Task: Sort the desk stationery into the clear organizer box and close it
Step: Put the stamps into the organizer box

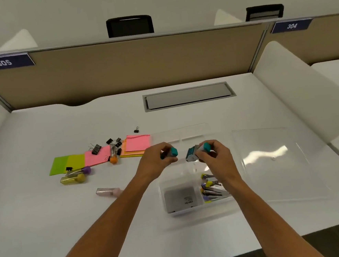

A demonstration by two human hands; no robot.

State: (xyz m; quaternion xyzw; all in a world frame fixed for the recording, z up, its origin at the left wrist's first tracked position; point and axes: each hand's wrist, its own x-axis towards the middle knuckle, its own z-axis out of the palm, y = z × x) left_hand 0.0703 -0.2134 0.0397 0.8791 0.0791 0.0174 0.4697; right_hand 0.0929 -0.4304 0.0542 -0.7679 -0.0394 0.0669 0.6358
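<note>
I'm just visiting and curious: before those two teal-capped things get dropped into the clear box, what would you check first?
1. Left hand grips its teal-capped item: ok.
2. Right hand grips the teal-and-white item: ok.
3. Clear organizer box open, lid lying to its right: ok.
4. Hands over the box: ok.
5. Free compartment below the hands: cannot tell; the near ones hold a grey block and staplers.
6. Desk sorted: not ok; sticky notes and binder clips remain.

Bright even overhead light; glare on clear lid [269, 156]; soft shadows; wide-angle edge bending; slight blur.
</note>
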